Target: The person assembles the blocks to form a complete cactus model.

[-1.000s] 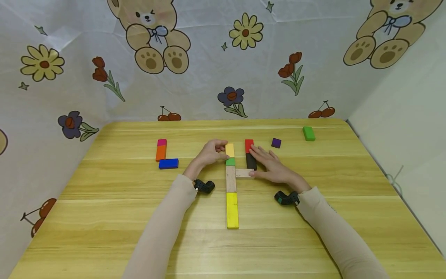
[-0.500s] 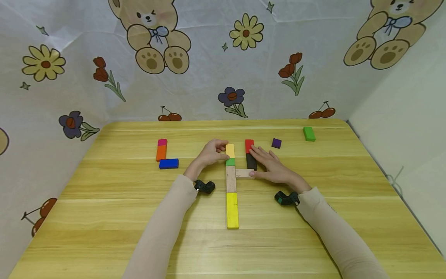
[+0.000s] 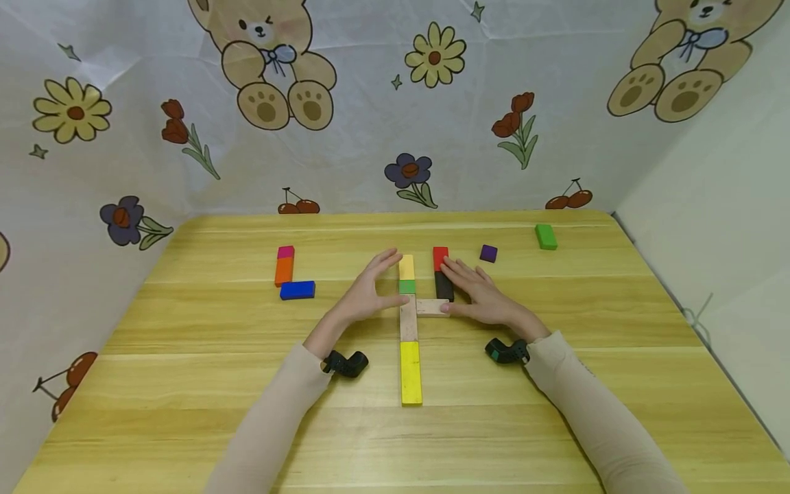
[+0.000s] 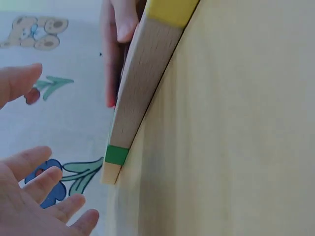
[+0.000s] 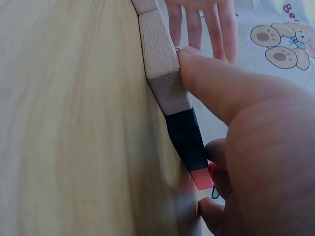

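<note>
Toy blocks lie in a column in the middle of the head view: a pale yellow block [image 3: 406, 267], a green block [image 3: 407, 286], a bare wood block [image 3: 409, 319] and a long yellow block [image 3: 411, 374]. A shorter bare wood block [image 3: 430, 307] juts right from the column, below a black block [image 3: 444, 285] and a red block [image 3: 440, 257]. My left hand [image 3: 363, 293] hovers at the column's left, fingers spread and holding nothing. My right hand [image 3: 484, 298] rests straight fingers on the red and black blocks, its thumb on the short wood block's end.
At the left lie a magenta block [image 3: 286, 252], an orange block [image 3: 284, 271] and a blue block [image 3: 297, 290]. A dark purple block [image 3: 488, 254] and a bright green block [image 3: 546, 237] lie toward the back right. A patterned cloth [image 3: 358, 165] hangs behind the table [image 3: 524, 425].
My left hand has let go of the pale yellow and green blocks and drawn back toward the lower left, its fingers opening. The right hand and the blocks stay put.
</note>
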A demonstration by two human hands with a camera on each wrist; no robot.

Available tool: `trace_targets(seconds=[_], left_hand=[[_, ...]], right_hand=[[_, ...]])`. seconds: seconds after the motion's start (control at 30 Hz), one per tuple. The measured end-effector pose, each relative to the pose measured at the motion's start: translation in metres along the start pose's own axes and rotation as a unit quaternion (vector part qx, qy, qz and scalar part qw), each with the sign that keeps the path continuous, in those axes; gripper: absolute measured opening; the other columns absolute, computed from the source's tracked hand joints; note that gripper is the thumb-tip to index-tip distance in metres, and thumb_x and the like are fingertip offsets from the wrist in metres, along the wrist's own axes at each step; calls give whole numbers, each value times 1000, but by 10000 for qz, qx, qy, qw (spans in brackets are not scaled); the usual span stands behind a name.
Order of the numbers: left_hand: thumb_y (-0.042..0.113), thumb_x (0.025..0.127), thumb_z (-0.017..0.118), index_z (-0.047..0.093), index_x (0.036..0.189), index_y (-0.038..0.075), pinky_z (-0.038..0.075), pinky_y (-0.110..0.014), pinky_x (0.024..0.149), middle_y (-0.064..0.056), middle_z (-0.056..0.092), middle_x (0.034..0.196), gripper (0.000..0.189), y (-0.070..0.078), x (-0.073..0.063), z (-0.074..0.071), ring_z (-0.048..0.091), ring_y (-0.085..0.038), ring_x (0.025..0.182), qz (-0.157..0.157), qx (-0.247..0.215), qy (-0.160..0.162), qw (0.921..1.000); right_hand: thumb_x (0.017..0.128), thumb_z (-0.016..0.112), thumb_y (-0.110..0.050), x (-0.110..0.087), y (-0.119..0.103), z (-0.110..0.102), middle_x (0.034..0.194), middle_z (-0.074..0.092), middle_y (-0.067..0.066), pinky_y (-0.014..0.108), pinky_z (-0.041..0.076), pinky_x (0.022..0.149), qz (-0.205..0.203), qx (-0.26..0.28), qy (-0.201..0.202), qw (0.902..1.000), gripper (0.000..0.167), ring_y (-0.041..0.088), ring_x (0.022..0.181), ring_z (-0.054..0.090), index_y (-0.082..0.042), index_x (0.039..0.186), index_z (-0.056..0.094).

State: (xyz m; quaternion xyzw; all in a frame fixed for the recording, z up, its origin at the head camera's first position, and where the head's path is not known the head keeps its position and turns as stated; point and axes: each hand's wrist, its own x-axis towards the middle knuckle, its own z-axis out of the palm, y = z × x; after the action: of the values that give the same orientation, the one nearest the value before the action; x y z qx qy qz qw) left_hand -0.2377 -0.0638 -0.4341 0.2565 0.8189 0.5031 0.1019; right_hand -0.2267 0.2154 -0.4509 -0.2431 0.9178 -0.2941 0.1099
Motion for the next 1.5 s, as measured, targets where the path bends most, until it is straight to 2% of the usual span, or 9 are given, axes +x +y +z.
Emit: trace_targets(seconds=[0.27,0.37,0.5,0.73,1.23,1.5], left_hand=[[22,81,79,30,153,4,16,-62,117,-11,16,164,89,13,-34,10,12,-34,151,121,269,-652,9974],[23,81,80,30,153,4,16,-64,117,-11,16,164,89,13,-42,15,8,-35,152,238,390,-869,9952],[28,80,80,29,155,9,12,-63,118,-7,15,165,93,9,-50,20,2,-33,153,231,709,-1036,9918],[39,83,75,25,156,11,5,-62,119,-4,12,166,93,1,-54,25,-1,-34,152,394,1527,-1217,9800],[41,85,74,27,155,10,4,-60,120,-2,14,165,90,1,-54,27,-1,-35,152,460,1666,-1273,9767],[42,84,74,27,155,11,4,-58,120,1,14,165,91,-1,-55,28,-1,-32,153,392,1659,-1250,9774]], right_hand=[[93,62,-45,0,0,0,166,10,6,56,-6,120,-16,-67,46,10000,84,32,153,3,-13,157,19],[93,62,-45,0,0,-1,166,9,6,56,-6,120,-22,-67,52,10000,85,32,153,3,-13,157,19],[92,63,-46,0,-1,-1,166,10,6,57,-6,120,-43,-74,55,9999,85,33,153,3,-13,157,19],[93,61,-46,1,-1,-1,166,9,6,56,-6,120,-12,-92,7,10000,84,32,153,3,-14,157,18],[93,62,-46,0,-3,-2,166,9,7,57,-5,120,-25,-61,25,10000,85,33,153,3,-14,158,18],[94,61,-43,0,0,-1,166,7,7,57,-5,120,-49,194,142,9997,83,33,153,5,-16,158,16]])
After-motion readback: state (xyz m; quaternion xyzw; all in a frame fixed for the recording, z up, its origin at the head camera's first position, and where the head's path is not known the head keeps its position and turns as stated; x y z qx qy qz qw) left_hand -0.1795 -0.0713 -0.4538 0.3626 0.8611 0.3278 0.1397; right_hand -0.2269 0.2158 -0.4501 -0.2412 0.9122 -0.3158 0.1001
